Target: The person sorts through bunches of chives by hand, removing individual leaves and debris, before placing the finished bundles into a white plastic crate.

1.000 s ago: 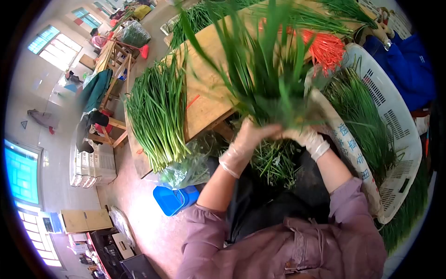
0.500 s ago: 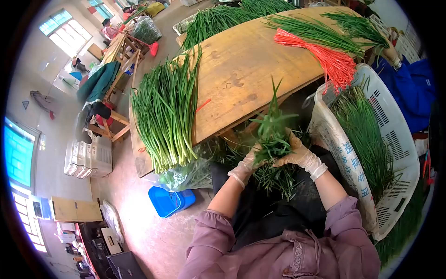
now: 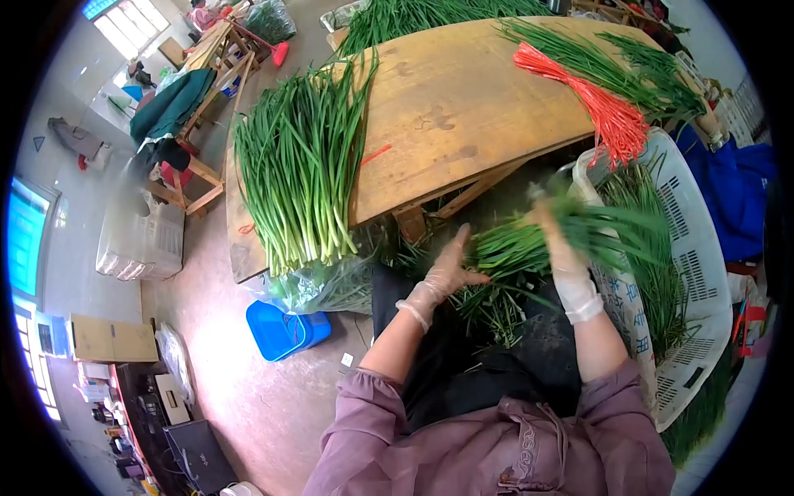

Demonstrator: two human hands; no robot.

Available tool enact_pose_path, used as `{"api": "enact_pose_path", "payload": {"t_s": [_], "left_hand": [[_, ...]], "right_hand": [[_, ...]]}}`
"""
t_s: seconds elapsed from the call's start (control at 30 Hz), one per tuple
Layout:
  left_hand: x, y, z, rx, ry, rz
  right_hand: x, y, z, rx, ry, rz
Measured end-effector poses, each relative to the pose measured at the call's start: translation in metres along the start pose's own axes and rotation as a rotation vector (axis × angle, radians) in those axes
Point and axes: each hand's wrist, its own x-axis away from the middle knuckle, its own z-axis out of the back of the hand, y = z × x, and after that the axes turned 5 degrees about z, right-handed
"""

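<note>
Daylight entering through windows [image 3: 132, 29] left of the counter [image 3: 471, 107], glare whitening the floor [image 3: 236, 339] beside it, shadow lying beneath, green leaves [image 3: 591, 227] in front blurring, fisheye edges bending into black

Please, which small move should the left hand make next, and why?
Probably close the left hand around the nearest end of the green bunch: its fingers and thumb are spread at that end, while the blurred right hand lies across the bunch, whose leaves fan loosely toward the white crate.

We could reach over the table [image 3: 463, 107] between the leafy bundle [image 3: 306, 169] and red strands [image 3: 608, 120]; rightward, a white crate [image 3: 705, 277] and, apparently, blurred leaves [image 3: 608, 230] obstruct.
</note>
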Motion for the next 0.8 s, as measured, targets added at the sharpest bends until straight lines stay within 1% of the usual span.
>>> {"api": "enact_pose_path", "payload": {"t_s": [0.07, 0.13, 0.17, 0.2, 0.27, 0.3, 0.33, 0.4, 0.43, 0.47, 0.5, 0.53, 0.57, 0.6, 0.67, 0.7, 0.77, 0.8], "left_hand": [[0.006, -0.017, 0.007, 0.003, 0.028, 0.144], [0.016, -0.004, 0.017, -0.233, 0.132, -0.059], [0.019, 0.009, 0.019, -0.281, 0.180, -0.171], [0.018, 0.025, 0.017, -0.328, 0.221, -0.287], [0.013, 0.060, 0.003, -0.381, 0.242, -0.358], [0.011, 0.076, -0.007, -0.360, 0.210, -0.334], [0.008, 0.076, -0.021, -0.321, 0.169, -0.278], [0.003, 0.065, -0.036, -0.179, 0.352, -0.386], [0.005, 0.056, -0.040, -0.169, 0.354, -0.394], [0.012, 0.049, -0.042, -0.203, 0.137, -0.107], [0.017, 0.040, -0.046, -0.233, -0.082, 0.176], [0.017, 0.025, -0.053, -0.323, -0.157, 0.178], [0.029, 0.029, -0.053, -0.318, -0.083, 0.181], [0.030, 0.016, -0.059, -0.313, -0.087, 0.175], [0.021, -0.030, -0.075, 0.033, 0.134, 0.449], [0.016, -0.047, -0.080, 0.035, 0.128, 0.444], [0.008, -0.069, -0.086, 0.989, -0.017, 0.492], [0.032, 0.005, -0.055, 0.983, -0.101, 0.339]], "right_hand": [[-0.002, 0.016, -0.016, 0.548, 0.067, 0.095], [-0.007, -0.040, -0.042, 0.215, 0.301, 0.030], [-0.008, -0.051, -0.041, 0.304, 0.351, 0.073], [-0.009, -0.058, -0.039, 0.122, 0.287, 0.092], [-0.005, -0.088, -0.038, -0.098, 0.255, 0.047], [-0.001, -0.106, -0.031, -0.156, 0.180, 0.157], [0.001, -0.123, -0.022, -0.213, 0.100, 0.264], [-0.002, -0.156, -0.006, -0.330, -0.071, 0.461], [-0.006, -0.174, 0.005, -0.331, -0.127, 0.548], [-0.007, -0.191, 0.015, -0.331, -0.181, 0.630], [-0.006, -0.205, 0.022, -0.317, -0.181, 0.629], [-0.005, -0.217, 0.028, -0.412, -0.277, 0.633], [-0.003, -0.226, 0.034, -0.510, -0.371, 0.635], [0.000, -0.233, 0.044, -0.501, -0.370, 0.634], [0.008, -0.243, 0.069, -0.537, -0.301, 0.630], [0.011, -0.246, 0.080, -0.574, -0.313, 0.633], [0.015, -0.244, 0.110, -0.619, -0.272, 0.627], [0.015, -0.241, 0.118, -0.672, -0.231, 0.619]]}}
